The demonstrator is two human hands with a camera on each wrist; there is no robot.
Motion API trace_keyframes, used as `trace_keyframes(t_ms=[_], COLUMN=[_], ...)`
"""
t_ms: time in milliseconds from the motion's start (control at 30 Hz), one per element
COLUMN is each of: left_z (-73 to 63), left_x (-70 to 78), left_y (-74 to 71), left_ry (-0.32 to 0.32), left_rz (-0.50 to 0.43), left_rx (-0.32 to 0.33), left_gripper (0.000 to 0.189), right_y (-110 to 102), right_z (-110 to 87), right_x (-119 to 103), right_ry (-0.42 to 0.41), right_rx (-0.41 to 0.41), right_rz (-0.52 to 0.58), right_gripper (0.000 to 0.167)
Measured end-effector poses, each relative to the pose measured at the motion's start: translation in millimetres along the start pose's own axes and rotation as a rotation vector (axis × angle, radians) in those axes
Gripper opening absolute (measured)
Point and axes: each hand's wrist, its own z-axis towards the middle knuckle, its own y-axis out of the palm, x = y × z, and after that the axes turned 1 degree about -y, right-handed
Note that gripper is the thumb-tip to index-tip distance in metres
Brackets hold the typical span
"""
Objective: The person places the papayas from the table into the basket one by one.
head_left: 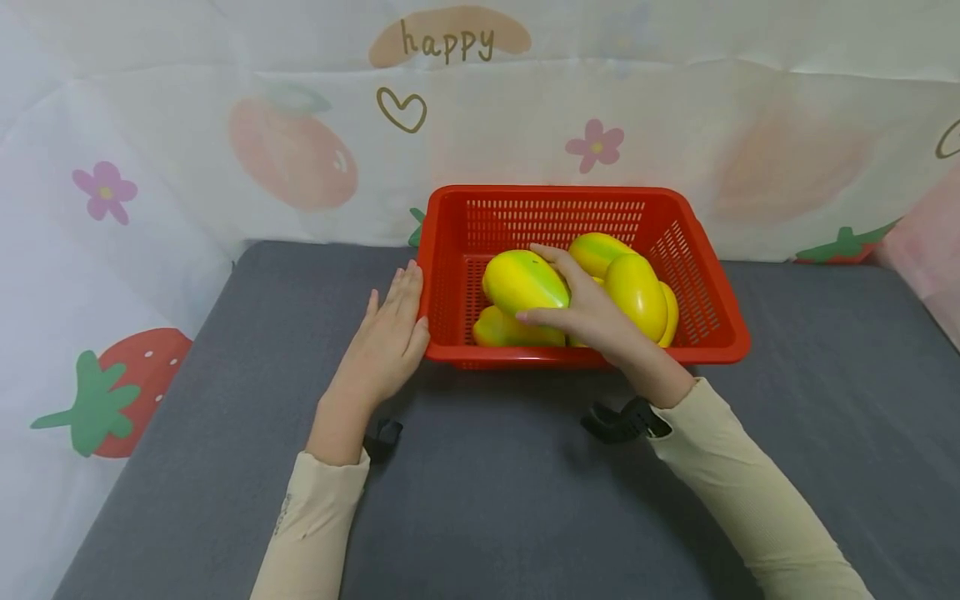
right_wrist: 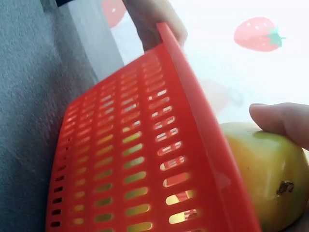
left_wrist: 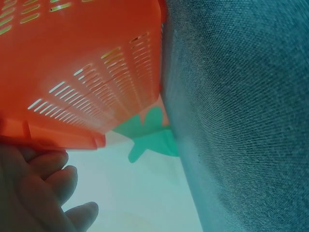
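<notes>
A red plastic basket (head_left: 517, 355) with slotted walls holds several yellow-green mangoes. My right hand (head_left: 603, 321) reaches over its front rim and grips one mango (head_left: 521, 279), thumb at the near side and fingers at the far side. In the right wrist view, the thumb (right_wrist: 285, 121) presses on that mango (right_wrist: 263, 179) just beyond the red rim. Below it lies another mango (head_left: 510, 329), while a mango (head_left: 636, 292) rests to the right of the hand. With straight fingers, my left hand (head_left: 382, 346) lies against the basket's left rim; its fingers also show under the rim in the left wrist view.
The basket stands on a grey cloth-covered table (head_left: 480, 483), close to its back edge. Behind rises a pale printed curtain (head_left: 480, 142) with fruit, flowers and hearts. Dark wrist straps (head_left: 626, 419) sit at both sleeves.
</notes>
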Motion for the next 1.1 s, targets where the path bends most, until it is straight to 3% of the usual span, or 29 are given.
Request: trace_keyframes(t_ms=[233, 433, 833, 967, 1100], left_z=[-1.1, -1.8, -2.4, -4.2, -5.3], left_x=[-0.1, -3.0, -12.7, -15.9, -23.0], left_y=[0.1, 1.2, 1.4, 0.0, -5.3], left_ry=[-0.002, 0.008, -0.003, -0.014, 0.001], left_rz=[0.000, -0.003, -0.004, 0.000, 0.018], left_rx=[-0.006, 0.002, -0.010, -0.046, -0.105], left_gripper=[0.063, 0.062, 0.062, 0.064, 0.069], right_y=[1.5, 1.1, -15.9, -28.6, -53.1], right_z=[8.8, 8.4, -9.6, -20.3, -33.8], right_x=[2.9, 5.1, -2.3, -4.8, 3.3], right_ry=[0.072, 0.087, -0.008, -0.044, -0.081], right_rx=[0.022, 0.028, 0.088, 0.135, 0.202], right_rz=[-0.009, -0.068, -0.021, -0.023, -0.118], right_gripper=[0.086, 0.087, 0.074, 0.069, 0.068])
